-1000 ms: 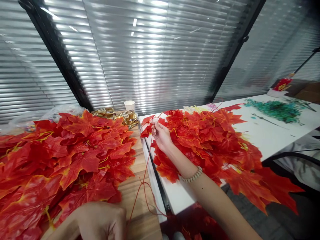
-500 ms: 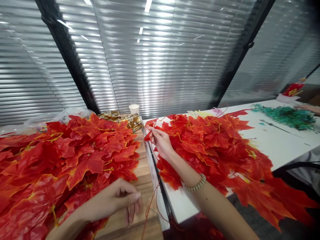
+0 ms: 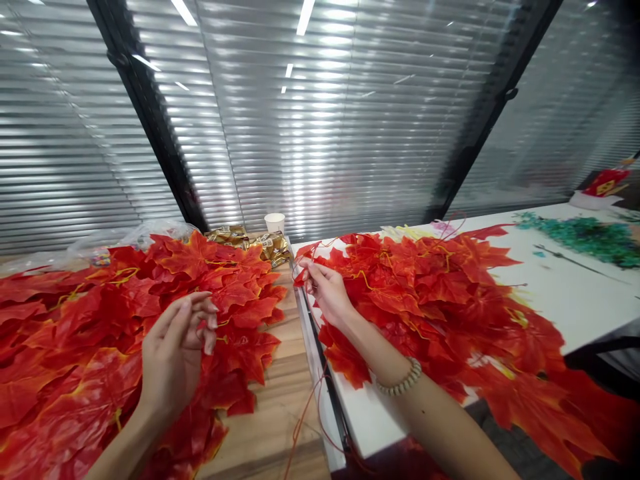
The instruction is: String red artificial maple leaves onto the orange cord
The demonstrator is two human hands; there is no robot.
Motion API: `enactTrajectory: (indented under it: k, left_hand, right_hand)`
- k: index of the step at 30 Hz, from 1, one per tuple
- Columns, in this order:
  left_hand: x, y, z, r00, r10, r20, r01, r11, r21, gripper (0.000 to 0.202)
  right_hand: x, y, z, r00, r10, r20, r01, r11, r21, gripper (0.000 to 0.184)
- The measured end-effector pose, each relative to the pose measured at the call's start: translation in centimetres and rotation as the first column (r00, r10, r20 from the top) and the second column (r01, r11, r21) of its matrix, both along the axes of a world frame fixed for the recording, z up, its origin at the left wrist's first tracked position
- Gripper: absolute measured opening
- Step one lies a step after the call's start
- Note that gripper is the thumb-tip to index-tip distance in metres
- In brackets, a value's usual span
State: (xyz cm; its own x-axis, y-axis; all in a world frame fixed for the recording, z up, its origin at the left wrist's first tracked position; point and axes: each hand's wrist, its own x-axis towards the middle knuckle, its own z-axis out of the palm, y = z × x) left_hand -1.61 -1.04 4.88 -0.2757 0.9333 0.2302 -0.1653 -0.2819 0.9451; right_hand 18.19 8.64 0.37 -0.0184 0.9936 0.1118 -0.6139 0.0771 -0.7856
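My left hand [image 3: 175, 353] hovers over the left heap of red artificial maple leaves [image 3: 100, 380]. Its fingers are loosely curled and apart, with nothing visible between them. Over the gap between the two tables, my right hand [image 3: 327, 290] pinches a thin red cord [image 3: 300, 423], whose loose loops trail down past the table edges. A small red piece at those fingertips is hard to make out. The right heap of maple leaves [image 3: 440, 300] lies just beside and under that forearm, which wears a beaded bracelet. Yellow stems show among the leaves.
A paper cup [image 3: 275, 223] and gold wrapped packets [image 3: 270, 248] stand at the back, beside clear plastic bags [image 3: 145, 235]. Green foliage [image 3: 585, 237] and a thin dark stem [image 3: 575, 261] lie on the white table [image 3: 545, 293]. Window blinds rise behind.
My left hand has moved up and left, from above the bare wood to over the left leaf heap. My right hand keeps its pinch on the cord. The view has shifted slightly.
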Motion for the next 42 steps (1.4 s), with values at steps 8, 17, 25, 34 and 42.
enactTrajectory:
  k: [8, 17, 25, 34, 42]
  left_hand:
    - [-1.0, 1.1, -1.3, 0.446, 0.215, -0.869, -0.143, 0.975, 0.168, 0.030]
    - [-2.7, 1.8, -2.7, -0.320, 0.111, -0.941, -0.104, 0.983, 0.152, 0.025]
    - [-2.7, 2.2, -2.7, -0.148, 0.150, -0.978, -0.030, 0.987, 0.156, 0.023]
    - [-1.5, 1.8, -1.9, 0.381, 0.267, -0.885, -0.179, 0.960, 0.213, 0.026]
    - [-1.5, 1.8, -1.6, 0.524, 0.236, -0.818, -0.262, 0.959, 0.110, 0.027]
  right_hand:
    - [-0.1, -0.1, -0.2, 1.000, 0.019, 0.006, -0.018, 1.000, -0.012, 0.028]
    - [-0.2, 0.1, -0.6, 0.999, 0.028, 0.016, -0.028, 1.000, -0.007, 0.027]
    - [-0.3, 0.2, -1.0, 0.999, 0.025, 0.023, -0.025, 1.000, -0.003, 0.028]
    - [-0.3, 0.2, -1.3, 0.999, 0.022, 0.039, -0.022, 1.000, -0.007, 0.027]
    - [-0.4, 0.1, -1.4, 0.998, 0.022, 0.062, -0.020, 1.000, -0.021, 0.027]
